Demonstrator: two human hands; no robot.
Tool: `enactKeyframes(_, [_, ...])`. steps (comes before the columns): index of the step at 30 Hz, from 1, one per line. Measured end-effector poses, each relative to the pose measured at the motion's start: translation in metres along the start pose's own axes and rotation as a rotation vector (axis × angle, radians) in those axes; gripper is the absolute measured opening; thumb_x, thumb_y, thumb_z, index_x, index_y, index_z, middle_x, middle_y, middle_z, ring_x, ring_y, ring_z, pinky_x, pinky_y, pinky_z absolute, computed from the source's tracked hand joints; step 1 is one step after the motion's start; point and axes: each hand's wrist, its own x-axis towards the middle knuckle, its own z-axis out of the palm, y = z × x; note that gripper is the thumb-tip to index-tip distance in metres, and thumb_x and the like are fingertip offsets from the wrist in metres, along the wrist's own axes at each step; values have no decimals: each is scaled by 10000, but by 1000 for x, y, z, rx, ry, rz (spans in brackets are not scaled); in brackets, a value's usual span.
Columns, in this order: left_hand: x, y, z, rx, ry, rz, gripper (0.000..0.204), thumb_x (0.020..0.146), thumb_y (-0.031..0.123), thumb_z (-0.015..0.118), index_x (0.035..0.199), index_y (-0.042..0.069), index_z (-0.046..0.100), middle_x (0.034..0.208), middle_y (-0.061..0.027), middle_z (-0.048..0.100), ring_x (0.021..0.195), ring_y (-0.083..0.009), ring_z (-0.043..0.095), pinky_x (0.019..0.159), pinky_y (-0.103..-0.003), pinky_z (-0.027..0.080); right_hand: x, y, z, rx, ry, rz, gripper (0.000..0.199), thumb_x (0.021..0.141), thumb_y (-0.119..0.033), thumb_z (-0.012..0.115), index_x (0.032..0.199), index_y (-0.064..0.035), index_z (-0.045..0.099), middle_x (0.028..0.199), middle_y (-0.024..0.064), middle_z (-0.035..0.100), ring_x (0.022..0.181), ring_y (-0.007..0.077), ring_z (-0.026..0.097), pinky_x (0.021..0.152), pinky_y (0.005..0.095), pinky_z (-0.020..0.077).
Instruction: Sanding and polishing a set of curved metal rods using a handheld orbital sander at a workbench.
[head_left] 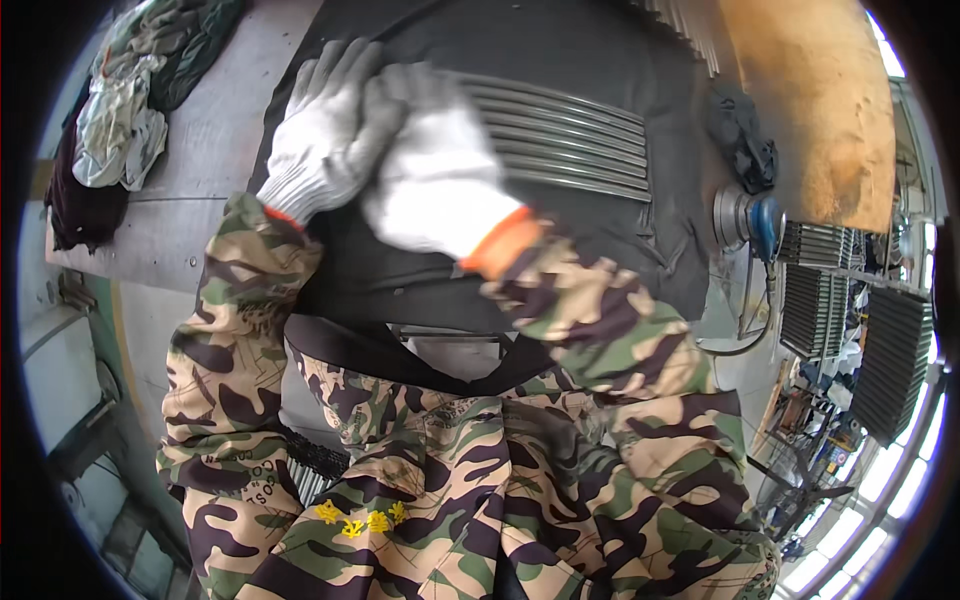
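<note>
Your gloved left hand (325, 135) lies flat, fingers spread, on the dark mat's (600, 60) left end. Your right hand (435, 170), blurred, overlaps it; its grip is unclear. The metal grille (565, 140) runs rightward from both hands, nearer the right. A sander (745, 215) sits beyond.

A dark mat (600, 230) lies on the tabletop (215, 130), and on the mat's far right part rests a ribbed metal grille (570, 145); both hands press side by side on the mat at the grille's left end, the left hand (325, 135) to the left of and touching the right hand (440, 175). To the right of the mat a power sander (745, 218) lies near the tabletop's edge, with a crumpled glove (745, 140) just behind it. A heap of rags (125, 110) sits at the tabletop's far left, well apart from the hands, and stacked grilles (860, 320) stand further right, beyond the sander.
</note>
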Motion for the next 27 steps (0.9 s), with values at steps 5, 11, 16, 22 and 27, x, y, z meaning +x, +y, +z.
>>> enactKeyframes(5, [-7,-10,-2,-49,33,133,736,1054,510,560,1545,-34,497,1593,-308,501,1520,-530,405,1272,-586,309,-14,7,-2,195,39,-31,851,879,-495,720,1506,43,515,1536,231,511,1479,410,437,1286,554,276])
enactKeyframes(11, [7,3,0,242,84,51,718,1019,500,615,1479,-47,547,1533,-286,551,1464,-474,464,1235,-558,353,-82,117,-44,63,53,101,729,809,-357,803,1348,69,562,1244,277,599,1136,449,605,986,570,495])
enactKeyframes(16, [13,5,-6,205,-86,-50,715,1077,507,531,1598,20,479,1650,-270,467,1558,-493,370,1280,-558,304,-98,124,-52,-102,183,37,819,800,-355,814,1429,63,498,1313,253,562,1219,454,549,1064,579,464])
enactKeyframes(22, [5,-13,1,43,65,219,621,1040,377,558,1518,-19,555,1607,-231,536,1524,-455,455,1274,-558,341,-13,8,-4,138,-141,12,925,886,-572,740,1500,90,538,1577,273,488,1488,436,429,1307,559,251])
enactKeyframes(27, [3,-26,2,-19,14,222,660,1073,384,535,1589,-22,469,1627,-264,502,1551,-486,394,1293,-557,310,-25,18,1,152,-8,-17,862,954,-557,670,1503,95,544,1571,269,494,1503,412,420,1324,547,218])
